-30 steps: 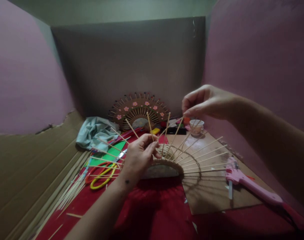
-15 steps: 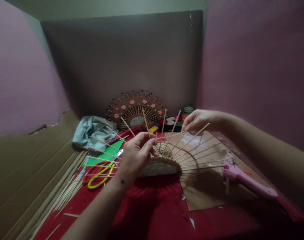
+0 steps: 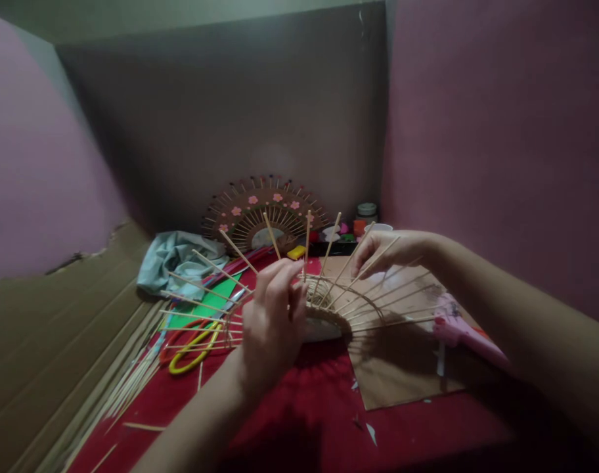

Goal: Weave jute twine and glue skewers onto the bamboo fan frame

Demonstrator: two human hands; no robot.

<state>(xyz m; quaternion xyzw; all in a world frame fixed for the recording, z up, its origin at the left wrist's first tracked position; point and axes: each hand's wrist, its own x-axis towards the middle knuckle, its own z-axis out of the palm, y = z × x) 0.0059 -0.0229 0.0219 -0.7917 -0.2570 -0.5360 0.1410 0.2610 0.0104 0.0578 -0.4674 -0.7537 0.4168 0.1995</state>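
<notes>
A half-round fan frame (image 3: 346, 323) of light wooden sticks, spread out from a twine-edged base, stands in front of me. My left hand (image 3: 274, 315) is closed at its middle, fingers pinched near the upright sticks and covering part of the base. My right hand (image 3: 391, 253) is behind the sticks on the right, thumb and fingers pinched together on a thin strand of twine, hard to see. A coil of brown twine (image 3: 320, 292) lies behind the base, and a loop of it runs across the right-hand sticks.
Orange and yellow scissors (image 3: 194, 351) lie left, beside loose sticks (image 3: 136, 387) and a pale blue cloth (image 3: 169, 263). A pink glue gun (image 3: 464, 332) rests right on brown board (image 3: 398, 381). A flowered fan (image 3: 267, 213) leans at the back, near a jar (image 3: 367, 211).
My right hand has come down and closer to the sticks; the strand stretched between my hands no longer shows clearly. My left hand has turned, its fingers closing more. The view has shifted slightly.
</notes>
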